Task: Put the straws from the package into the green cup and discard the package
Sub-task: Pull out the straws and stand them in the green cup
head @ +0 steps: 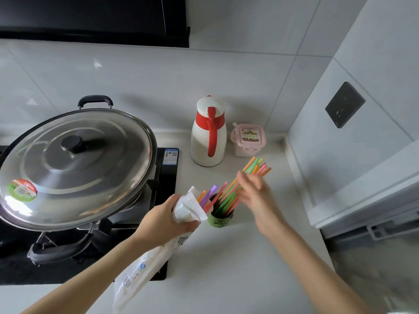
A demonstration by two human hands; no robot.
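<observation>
While the left hand (167,217) clamps the plastic package (145,268), the open-fingered right hand (254,191) should settle the leaning coloured straws (226,196) fully into the green cup (218,219), lest it tip.

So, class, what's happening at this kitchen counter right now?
A person is moving coloured straws into a small green cup on the white counter. The left hand grips the plastic package, with a few straws poking from its open end. The right hand is at the straws leaning out of the cup; it is blurred, so its grip is unclear. The package is not yet discarded.
</observation>
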